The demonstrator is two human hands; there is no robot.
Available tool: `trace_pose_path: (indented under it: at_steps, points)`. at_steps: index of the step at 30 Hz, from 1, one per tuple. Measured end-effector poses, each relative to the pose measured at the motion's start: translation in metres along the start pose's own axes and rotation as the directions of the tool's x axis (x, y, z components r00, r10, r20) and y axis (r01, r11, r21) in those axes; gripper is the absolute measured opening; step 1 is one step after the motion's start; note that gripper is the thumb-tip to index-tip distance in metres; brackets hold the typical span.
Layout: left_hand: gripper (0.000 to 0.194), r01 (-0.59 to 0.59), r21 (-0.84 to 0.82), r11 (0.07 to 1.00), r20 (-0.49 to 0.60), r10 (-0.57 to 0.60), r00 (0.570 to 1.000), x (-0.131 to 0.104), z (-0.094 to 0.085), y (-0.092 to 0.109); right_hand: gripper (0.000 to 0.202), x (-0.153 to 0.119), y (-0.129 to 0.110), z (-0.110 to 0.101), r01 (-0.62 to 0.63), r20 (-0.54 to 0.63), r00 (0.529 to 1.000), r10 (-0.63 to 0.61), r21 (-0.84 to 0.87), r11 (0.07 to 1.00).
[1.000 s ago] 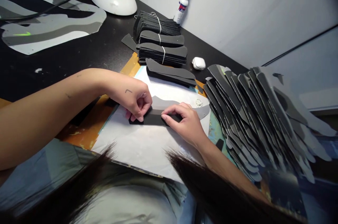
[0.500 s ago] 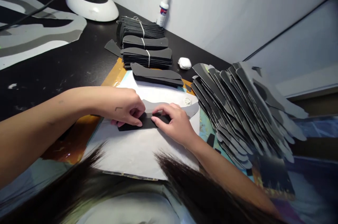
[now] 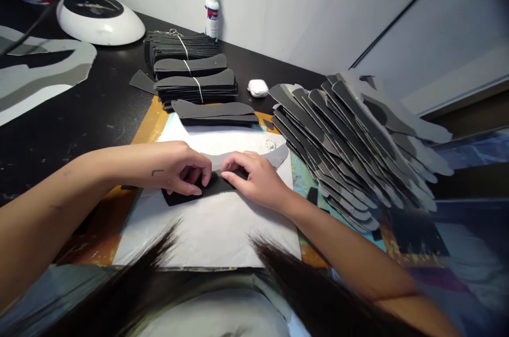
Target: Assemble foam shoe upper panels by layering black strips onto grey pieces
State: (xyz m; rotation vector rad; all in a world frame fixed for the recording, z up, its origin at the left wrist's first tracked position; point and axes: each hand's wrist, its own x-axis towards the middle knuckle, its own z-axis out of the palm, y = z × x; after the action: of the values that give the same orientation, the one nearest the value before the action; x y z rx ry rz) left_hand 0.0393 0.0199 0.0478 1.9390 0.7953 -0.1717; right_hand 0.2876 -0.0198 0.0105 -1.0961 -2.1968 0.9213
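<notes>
A dark, flat strip of sheet material [image 3: 218,185] lies on white paper [image 3: 214,233], over the lower edge of a light grey curved piece [image 3: 279,155]. My left hand [image 3: 186,170], fingers curled, pinches the strip near its left end. Thumb and forefinger of my right hand [image 3: 256,178] are closed on the strip farther right, at the border with the grey piece. Both hands partly cover the two pieces. Just beyond lies a loose stack of dark grey curved pieces [image 3: 217,111].
Bundles of dark pieces [image 3: 196,82] tied with white bands stand behind. To the right fans a large pile of grey pieces [image 3: 338,141]. A spray bottle [image 3: 212,11], a white case [image 3: 257,88], a lamp base [image 3: 101,21] and large grey cut-outs [image 3: 43,77] are farther back.
The view has turned, shifting most of the scene leftward. Both hands stay on the dark strip, with slightly more of it showing between them.
</notes>
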Motion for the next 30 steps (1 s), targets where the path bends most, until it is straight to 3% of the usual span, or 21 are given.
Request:
trace_pose_path:
  at_steps: [14, 22, 30]
  points:
    - [0.011, 0.006, 0.026, 1.000, 0.004, -0.007, 1.000, -0.001, -0.001, 0.007, 0.012, 0.000, 0.002, 0.007, 0.052, -0.032, 0.998, -0.053, -0.040, 0.998]
    - [0.018, -0.181, 0.223, 0.958, -0.140, 0.215, 0.967, 0.015, 0.013, 0.000, 0.012, 0.000, 0.002, 0.006, 0.042, 0.013, 0.999, -0.041, -0.084, 0.996]
    - [0.030, -0.276, 0.195, 0.941, -0.167, 0.309, 0.936, 0.021, 0.016, -0.012, 0.007, -0.001, 0.008, -0.004, 0.095, 0.035, 0.995, -0.089, -0.234, 0.968]
